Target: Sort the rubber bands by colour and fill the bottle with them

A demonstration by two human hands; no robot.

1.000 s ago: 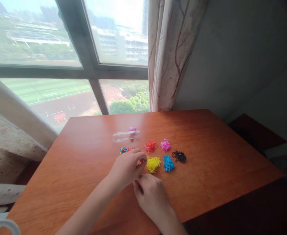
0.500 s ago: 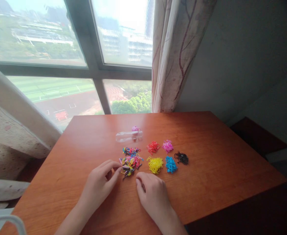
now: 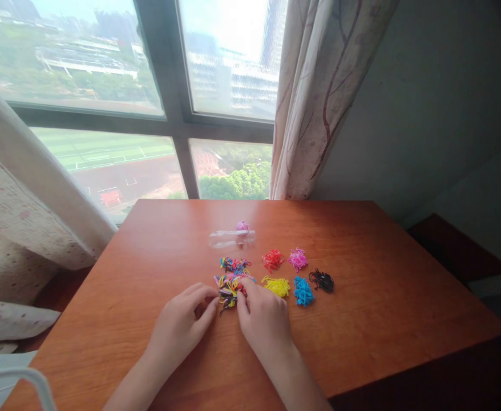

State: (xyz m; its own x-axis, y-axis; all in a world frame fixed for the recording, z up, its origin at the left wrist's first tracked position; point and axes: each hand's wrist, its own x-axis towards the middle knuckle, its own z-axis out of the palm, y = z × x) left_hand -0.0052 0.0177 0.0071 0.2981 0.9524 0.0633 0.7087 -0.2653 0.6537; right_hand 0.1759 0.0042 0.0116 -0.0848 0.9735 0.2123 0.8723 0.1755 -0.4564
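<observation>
A mixed pile of coloured rubber bands (image 3: 232, 281) lies on the wooden table between my hands. My left hand (image 3: 186, 319) is at the pile's left edge, thumb and fingers curled into a pinch against the bands; the exact piece between the tips is too small to make out. Over the pile's right side, my right hand (image 3: 264, 314) has its thumb and fingertips closed among the bands, partly covering them. Right of it are sorted heaps: yellow bands (image 3: 278, 286), partly behind my right hand, blue bands (image 3: 303, 291), red bands (image 3: 273, 260), pink bands (image 3: 297, 259) and black bands (image 3: 321, 281).
Behind the pile lie a clear plastic bag (image 3: 225, 239) and a small pinkish-purple object (image 3: 242, 226). The table (image 3: 387, 297) reaches to the window (image 3: 177, 125) and curtain (image 3: 310, 114). A white curved bar (image 3: 32, 375) stands at the lower left.
My right hand has moved forward from the pile's near side onto its right part. My left hand stays at the left edge. The whole view has shifted slightly.
</observation>
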